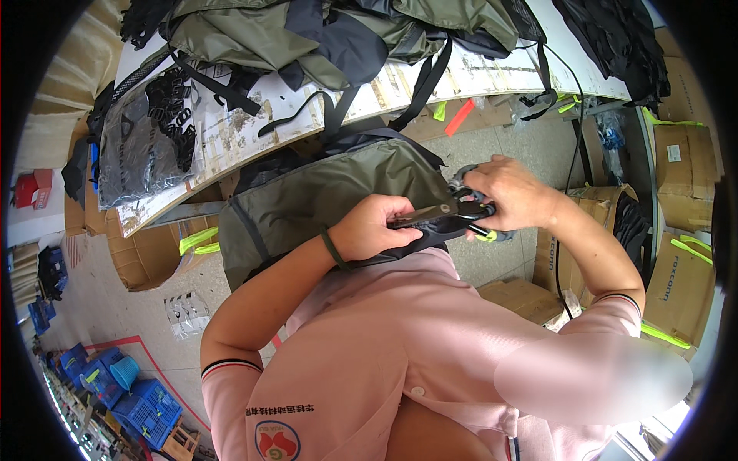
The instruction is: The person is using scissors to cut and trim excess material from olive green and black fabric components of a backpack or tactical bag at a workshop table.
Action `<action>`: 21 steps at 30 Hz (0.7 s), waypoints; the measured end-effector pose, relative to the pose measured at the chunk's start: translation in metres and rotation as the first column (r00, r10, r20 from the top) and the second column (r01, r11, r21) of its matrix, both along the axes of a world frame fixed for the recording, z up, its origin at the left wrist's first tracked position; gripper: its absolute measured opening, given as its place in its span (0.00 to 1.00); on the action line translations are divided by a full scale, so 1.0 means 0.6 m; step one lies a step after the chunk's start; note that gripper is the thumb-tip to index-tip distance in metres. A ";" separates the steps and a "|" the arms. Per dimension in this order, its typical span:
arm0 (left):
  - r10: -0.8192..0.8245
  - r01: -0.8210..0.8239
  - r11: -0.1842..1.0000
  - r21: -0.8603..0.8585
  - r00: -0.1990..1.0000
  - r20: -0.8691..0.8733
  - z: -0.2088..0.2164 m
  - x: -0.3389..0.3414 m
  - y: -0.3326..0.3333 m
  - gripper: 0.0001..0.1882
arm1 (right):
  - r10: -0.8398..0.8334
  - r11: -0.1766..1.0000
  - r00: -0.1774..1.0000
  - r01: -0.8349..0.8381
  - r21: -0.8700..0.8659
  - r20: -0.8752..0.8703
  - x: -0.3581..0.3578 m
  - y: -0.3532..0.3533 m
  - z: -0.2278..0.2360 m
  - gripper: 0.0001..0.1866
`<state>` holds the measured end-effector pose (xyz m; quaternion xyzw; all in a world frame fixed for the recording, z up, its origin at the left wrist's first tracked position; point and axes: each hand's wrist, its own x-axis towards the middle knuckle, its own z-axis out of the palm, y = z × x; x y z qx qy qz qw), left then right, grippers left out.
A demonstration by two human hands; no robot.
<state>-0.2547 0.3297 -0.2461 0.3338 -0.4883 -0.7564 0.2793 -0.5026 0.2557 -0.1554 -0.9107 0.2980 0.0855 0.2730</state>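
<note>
An olive-green and black fabric bag (323, 192) lies across my lap and leans against the table edge. My left hand (369, 230) is closed in a pinch at the bag's near right side, seemingly on its dark edge. What exactly lies between those fingertips is partly hidden. My right hand (511, 192) grips the dark handles of a pair of scissors (438, 213). Their blades point left, reaching the left fingertips just above the dark material. Grey-black and yellow-green material (484, 233) hangs by the right fingers.
Olive and black bag pieces (284, 46) cover the far part of the worn white table (369, 94). A clear plastic bag (138, 150) with black buckles (173, 115) sits at its left. Cardboard boxes (680, 177) stand at right, and a black cable (578, 131) hangs nearby. Blue crates (146, 411) are lower left.
</note>
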 end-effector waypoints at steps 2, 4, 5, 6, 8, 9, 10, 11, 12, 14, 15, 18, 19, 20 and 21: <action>-0.081 0.081 0.997 0.001 0.995 0.060 0.012 0.003 -0.009 0.07 | 0.042 0.985 0.999 -0.045 -0.169 -0.018 -0.019 -0.001 0.005 0.22; -0.065 0.066 0.998 -0.021 0.997 0.052 0.010 0.002 -0.008 0.06 | 0.044 0.982 0.998 -0.050 -0.181 -0.039 -0.027 -0.004 0.013 0.23; -0.047 0.049 0.998 -0.042 0.998 0.044 0.010 0.002 -0.006 0.06 | 0.047 0.980 0.997 -0.058 -0.193 -0.061 -0.029 -0.006 0.018 0.23; -0.049 0.051 0.998 -0.042 0.998 0.045 0.011 0.002 -0.005 0.06 | 0.045 0.980 0.997 -0.056 -0.193 -0.060 -0.031 -0.007 0.021 0.23; -0.048 0.051 0.998 -0.047 0.997 0.055 0.011 0.002 -0.005 0.05 | 0.036 0.983 0.993 -0.056 -0.173 -0.115 -0.032 -0.008 0.026 0.24; -0.050 0.053 0.998 -0.046 0.997 0.055 0.008 0.001 -0.004 0.05 | 0.034 0.984 0.993 -0.054 -0.172 -0.115 -0.032 -0.008 0.027 0.24; -0.042 0.044 0.998 -0.050 0.998 0.047 0.005 -0.001 -0.002 0.05 | 0.033 0.985 0.989 -0.057 -0.161 -0.145 -0.029 -0.007 0.029 0.24; -0.034 0.036 0.998 -0.054 0.999 0.039 0.004 -0.002 -0.001 0.05 | 0.033 0.987 0.984 -0.060 -0.149 -0.175 -0.028 -0.007 0.030 0.24; -0.033 0.035 0.998 -0.053 0.999 0.040 0.006 -0.002 -0.001 0.05 | 0.034 0.987 0.984 -0.061 -0.149 -0.174 -0.029 -0.006 0.028 0.24; -0.052 0.056 0.998 -0.043 0.995 0.086 0.012 -0.002 -0.003 0.05 | 0.035 0.987 0.987 -0.059 -0.151 -0.157 -0.031 -0.005 0.023 0.24; -0.052 0.056 0.998 -0.043 0.995 0.086 0.012 -0.002 -0.003 0.05 | 0.035 0.987 0.987 -0.059 -0.151 -0.156 -0.031 -0.004 0.022 0.24; -0.059 0.067 0.996 -0.055 0.990 0.129 0.011 -0.002 -0.003 0.05 | 0.032 0.987 0.987 -0.056 -0.153 -0.160 -0.031 -0.004 0.021 0.24; -0.045 0.051 0.998 -0.047 0.993 0.106 0.009 -0.002 -0.002 0.05 | 0.035 0.986 0.989 -0.057 -0.155 -0.140 -0.032 -0.004 0.020 0.23; -0.032 0.035 0.999 -0.039 0.996 0.083 0.008 -0.003 0.000 0.05 | 0.039 0.986 0.992 -0.058 -0.157 -0.120 -0.032 -0.004 0.020 0.23; -0.031 0.035 0.999 -0.039 0.996 0.084 0.010 -0.003 0.001 0.05 | 0.040 0.986 0.992 -0.058 -0.157 -0.120 -0.033 -0.003 0.019 0.23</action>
